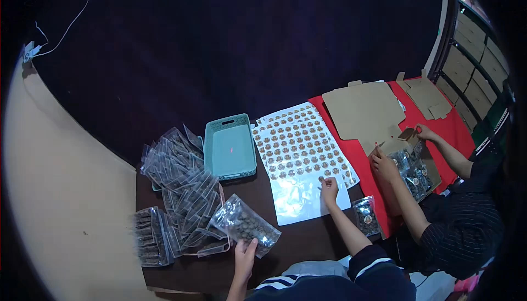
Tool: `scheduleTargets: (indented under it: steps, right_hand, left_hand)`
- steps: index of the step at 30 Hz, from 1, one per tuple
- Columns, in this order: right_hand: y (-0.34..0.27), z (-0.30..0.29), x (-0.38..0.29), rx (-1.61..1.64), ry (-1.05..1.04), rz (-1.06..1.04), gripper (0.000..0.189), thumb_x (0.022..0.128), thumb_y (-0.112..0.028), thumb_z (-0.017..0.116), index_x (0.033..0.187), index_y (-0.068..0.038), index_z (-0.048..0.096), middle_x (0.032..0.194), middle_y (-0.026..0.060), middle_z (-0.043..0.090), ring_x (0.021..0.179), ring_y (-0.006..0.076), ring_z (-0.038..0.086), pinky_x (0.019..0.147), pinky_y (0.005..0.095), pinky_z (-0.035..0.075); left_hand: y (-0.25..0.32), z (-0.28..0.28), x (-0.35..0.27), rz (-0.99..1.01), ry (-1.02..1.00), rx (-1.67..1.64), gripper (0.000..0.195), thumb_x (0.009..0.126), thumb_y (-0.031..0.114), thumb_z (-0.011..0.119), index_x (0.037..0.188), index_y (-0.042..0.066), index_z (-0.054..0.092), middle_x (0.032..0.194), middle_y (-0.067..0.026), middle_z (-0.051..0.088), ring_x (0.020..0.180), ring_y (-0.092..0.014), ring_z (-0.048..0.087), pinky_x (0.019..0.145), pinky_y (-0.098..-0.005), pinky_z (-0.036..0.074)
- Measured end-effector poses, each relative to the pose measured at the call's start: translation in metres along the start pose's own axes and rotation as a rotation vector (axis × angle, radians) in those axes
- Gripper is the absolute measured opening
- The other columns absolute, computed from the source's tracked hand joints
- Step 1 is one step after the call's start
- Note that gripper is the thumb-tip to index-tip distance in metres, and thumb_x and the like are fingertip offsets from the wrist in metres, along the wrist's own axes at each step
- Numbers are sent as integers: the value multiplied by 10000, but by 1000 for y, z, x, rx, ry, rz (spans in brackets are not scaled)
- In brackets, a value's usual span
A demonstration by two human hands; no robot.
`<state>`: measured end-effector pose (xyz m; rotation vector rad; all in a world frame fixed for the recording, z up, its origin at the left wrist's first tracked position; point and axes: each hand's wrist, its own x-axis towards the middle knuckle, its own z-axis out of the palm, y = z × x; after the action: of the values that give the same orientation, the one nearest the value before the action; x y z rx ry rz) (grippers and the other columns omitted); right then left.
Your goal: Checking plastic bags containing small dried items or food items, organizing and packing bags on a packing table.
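Note:
My left hand (pixel 246 255) grips the lower edge of a clear plastic pouch (pixel 246 225) filled with small dark round pieces. The pouch is tilted above the table, and no sticker shows on its near face. My right hand (pixel 329 190) is over a white sheet of round stickers (pixel 294 146), its thumb and finger pinching one round sticker (pixel 321 178) near the lowest row. Below that row the glossy backing is bare. To the right of the sheet lies a filled pouch (pixel 365 218) with a round sticker on it.
Many filled pouches (pixel 185 185) are heaped at the left, with a stacked row (pixel 150 235) beside them. A teal plastic basket (pixel 230 146) stands behind. On red cloth (pixel 446 136), a co-worker's hands (pixel 385 167) handle the flaps of a cardboard box (pixel 434 173) holding stickered pouches.

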<state>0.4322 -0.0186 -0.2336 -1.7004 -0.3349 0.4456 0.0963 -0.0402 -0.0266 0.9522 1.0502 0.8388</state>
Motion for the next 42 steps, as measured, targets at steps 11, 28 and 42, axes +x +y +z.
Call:
scheduleTargets:
  steps: [11, 28, 42]
  right_hand:
    - [-249, -50, -146, 489, -752, -24, 74, 815, -20, 579, 877, -39, 545, 814, 30, 573, 785, 122, 552, 722, 256, 431]
    - [-258, -47, -209, 205, -905, -138, 121, 759, -35, 666, 807, -34, 555, 778, 5, 582, 716, 59, 509, 654, 208, 409]
    - [-264, -49, -207, 153, -942, -187, 168, 761, -18, 660, 813, -39, 502, 775, -7, 515, 729, 60, 486, 659, 206, 417]
  left_hand:
    - [15, 24, 4, 293, -271, -47, 564, 841, -14, 516, 1333, -37, 241, 1266, -137, 420, 1179, -191, 410, 1006, -326, 303]
    - [36, 32, -30, 323, -254, 160, 420, 924, 168, 387, 1291, -31, 338, 1197, -129, 489, 1114, -174, 453, 960, -301, 330]
    - [29, 33, -27, 357, -321, 61, 362, 901, 107, 493, 1221, -29, 392, 1108, -92, 517, 1032, -129, 487, 900, -273, 382]
